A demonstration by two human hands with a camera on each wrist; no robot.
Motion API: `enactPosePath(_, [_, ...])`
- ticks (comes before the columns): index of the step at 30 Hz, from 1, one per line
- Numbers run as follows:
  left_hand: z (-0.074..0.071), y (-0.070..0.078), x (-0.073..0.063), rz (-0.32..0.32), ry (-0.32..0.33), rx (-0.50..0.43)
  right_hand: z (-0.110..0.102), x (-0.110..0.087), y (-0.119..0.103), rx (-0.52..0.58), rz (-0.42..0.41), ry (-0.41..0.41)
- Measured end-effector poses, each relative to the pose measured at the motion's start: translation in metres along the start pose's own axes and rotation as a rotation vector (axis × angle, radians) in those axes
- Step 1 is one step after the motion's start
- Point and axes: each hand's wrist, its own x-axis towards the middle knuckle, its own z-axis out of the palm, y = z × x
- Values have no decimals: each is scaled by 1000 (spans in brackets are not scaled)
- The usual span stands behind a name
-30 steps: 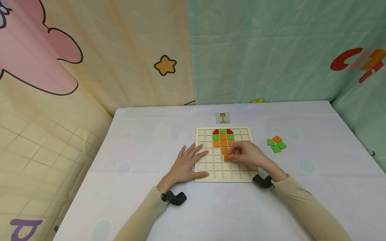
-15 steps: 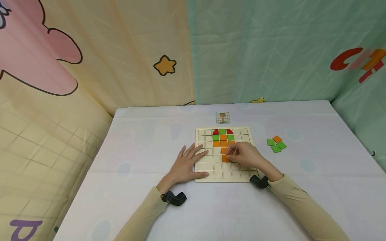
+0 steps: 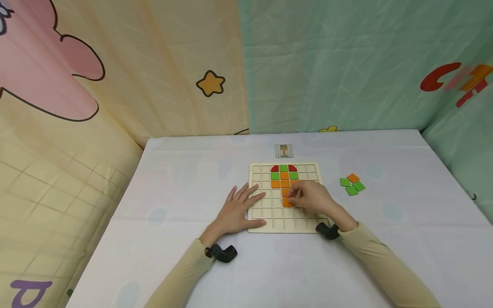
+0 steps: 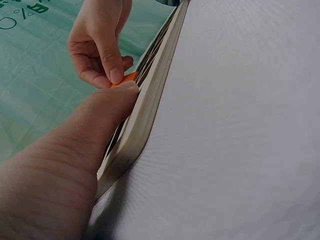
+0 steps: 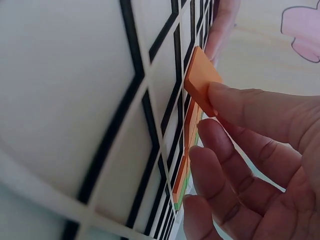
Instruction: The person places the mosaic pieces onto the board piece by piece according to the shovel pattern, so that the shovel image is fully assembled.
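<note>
Left hand lies flat on the grid board; right hand pinches an orange tile, half-seated below the finished upper rows.

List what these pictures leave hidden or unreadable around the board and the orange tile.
- Head view: the right hand covers part of the orange tile, so whether it sits flat in its cell is unclear.
- Head view: the pattern card is too small to read.
- Left wrist view: the board shows edge-on only; its grid is hidden.
- Right wrist view: the board fills the frame, cut by the edges.
</note>
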Motion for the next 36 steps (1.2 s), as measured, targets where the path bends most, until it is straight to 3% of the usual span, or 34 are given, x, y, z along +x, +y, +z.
enactPosePath(9, [1,-2,0,4,14,-12,0,2,-4,0,0,24])
enactPosePath(16, [3,-1,2,4,0,-20,-19,-5,13,16,19,94])
enactPosePath(24, [2,-1,1,3,1,-8,-59,-23,50,-1,157,168])
enactPosePath(36, [1,-1,0,1,0,-15,-94,-47,96,-104,409,147])
